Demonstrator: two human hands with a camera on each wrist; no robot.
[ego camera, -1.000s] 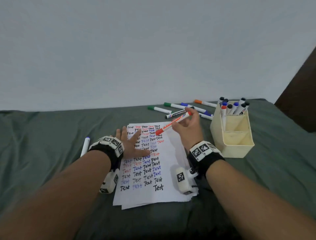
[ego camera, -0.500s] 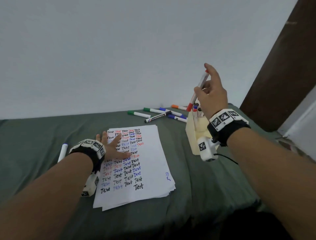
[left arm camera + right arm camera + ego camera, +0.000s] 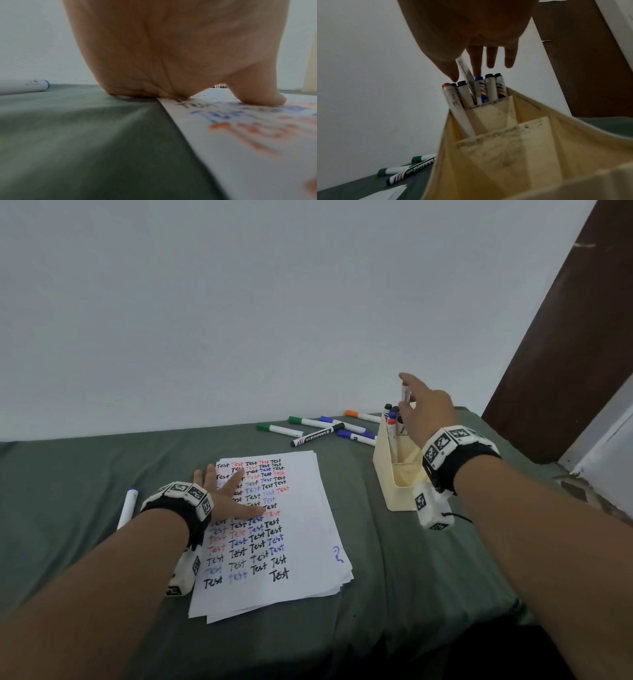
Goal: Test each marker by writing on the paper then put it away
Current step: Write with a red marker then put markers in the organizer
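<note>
Your right hand (image 3: pixel 467 27) pinches the red marker (image 3: pixel 465 71) in its fingers (image 3: pixel 453 73), tip between crowded markers below — it may jam or tip the holder (image 3: pixel 505 155). Your left hand (image 3: pixel 226 494) lies with straight, spread fingers on the paper (image 3: pixel 301 542).

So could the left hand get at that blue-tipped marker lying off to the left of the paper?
Probably yes. The left hand rests open on the paper and holds nothing, and only bare green cloth lies between it and the marker.
</note>
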